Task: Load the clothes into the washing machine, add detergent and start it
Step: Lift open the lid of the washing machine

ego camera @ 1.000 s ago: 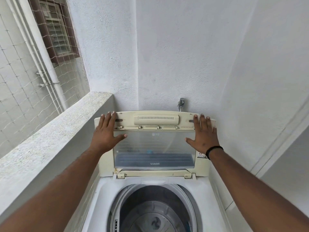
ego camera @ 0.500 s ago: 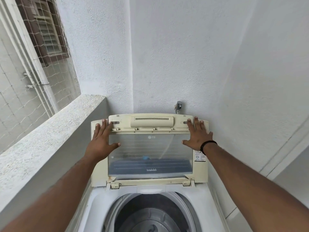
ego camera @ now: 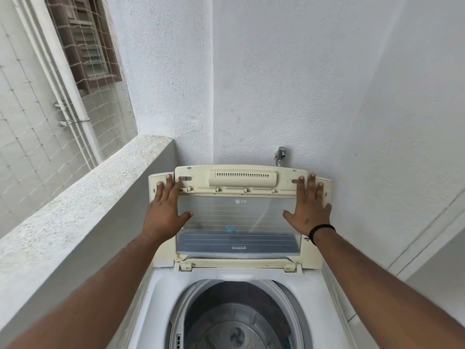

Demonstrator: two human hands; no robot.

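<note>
A white top-loading washing machine (ego camera: 156, 308) stands in a corner with its cream lid (ego camera: 239, 217) folded up and upright against the back wall. My left hand (ego camera: 166, 210) lies flat on the lid's left side, fingers spread. My right hand (ego camera: 308, 207), a black band on its wrist, presses flat on the lid's right side. Below the lid the round drum (ego camera: 236, 321) is open, and I see no clothes inside it. No detergent is in view.
A grey stone parapet (ego camera: 83, 205) runs along the left, with netting and white pipes (ego camera: 63, 79) beyond it. A metal tap (ego camera: 280, 156) sticks out of the wall just behind the lid. White walls close in on the back and right.
The lid has stayed upright under both palms. My view has shifted a little and both hands have slid slightly on the lid.
</note>
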